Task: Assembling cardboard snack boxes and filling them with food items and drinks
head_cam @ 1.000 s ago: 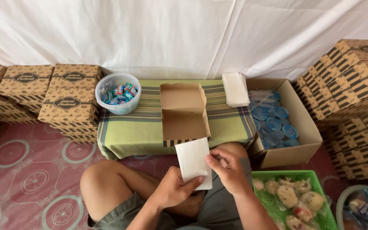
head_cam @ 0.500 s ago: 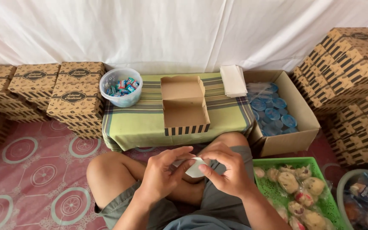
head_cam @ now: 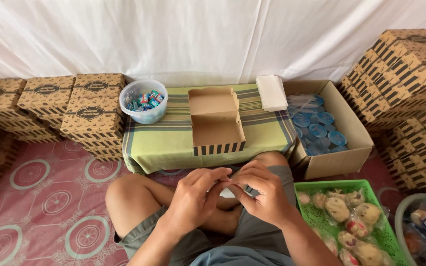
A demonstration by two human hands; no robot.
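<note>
White paper (head_cam: 229, 192) shows only as a sliver between the two hands, over the person's crossed legs. A second ago it was a flat upright sheet held above the lap; half a second ago it was already drawn in between the fingers, and now it is nearly swallowed, so it appears to have been folded or crumpled small. The left hand (head_cam: 193, 197) and the right hand (head_cam: 262, 194) meet fingertip to fingertip, both narrowly closed and pinching the paper from either side. Judging from that, the paper is being shaped in the hands rather than laid anywhere.

Beyond the knees, a low table under a green striped cloth (head_cam: 168, 140) carries an open brown cardboard box (head_cam: 217, 123) with a striped front, lid up and, as far as the view reaches, nothing inside. At the cloth's far left stands a clear tub of wrapped sweets (head_cam: 144, 101); at its far right lies a stack of white sheets (head_cam: 271, 92). Right of the table an open carton of blue-lidded cups (head_cam: 316, 130) sits on the floor, and nearer on the right a green basket of bagged pastries (head_cam: 341, 216). Closed printed boxes (head_cam: 92, 108) are stacked at both sides.

How the paper is folded cannot be told; the fingers cover it. The basket and a tub at the right edge are cut off by the frame.
</note>
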